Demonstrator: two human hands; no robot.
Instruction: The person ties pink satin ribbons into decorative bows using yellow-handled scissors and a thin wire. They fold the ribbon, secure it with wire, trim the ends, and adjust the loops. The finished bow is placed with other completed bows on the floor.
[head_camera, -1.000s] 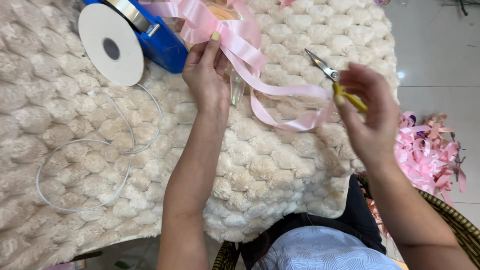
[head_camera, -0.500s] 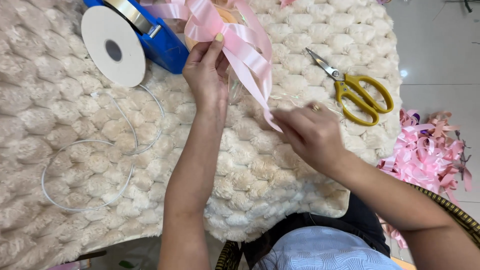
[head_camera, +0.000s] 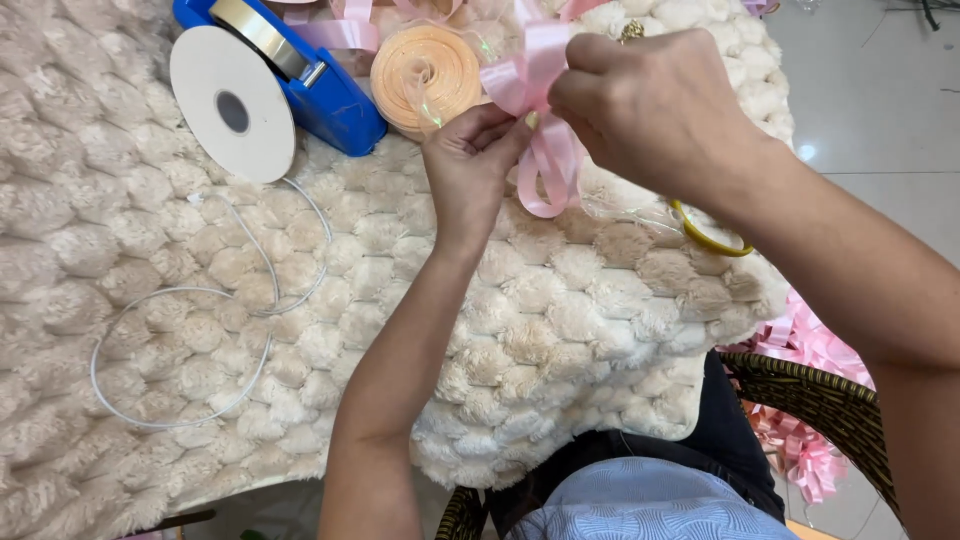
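Observation:
My left hand (head_camera: 470, 175) pinches the middle of a looped pink ribbon bow (head_camera: 545, 140) above a fluffy cream blanket (head_camera: 400, 330). My right hand (head_camera: 655, 110) grips the same ribbon from the right, fingers closed around its loops. The yellow-handled scissors (head_camera: 712, 238) lie on the blanket just under my right wrist, mostly hidden by it.
A blue tape dispenser (head_camera: 300, 75) and a white spool disc (head_camera: 232, 102) sit at the upper left. A peach ribbon roll (head_camera: 425, 65) lies beside them. A thin white cord (head_camera: 200, 330) loops across the blanket. Finished pink bows (head_camera: 805, 400) fill a wicker basket (head_camera: 820, 400) at right.
My right hand put the scissors down on the blanket, then moved up and left onto the ribbon bow. Both hands have lifted the bow closer to the camera.

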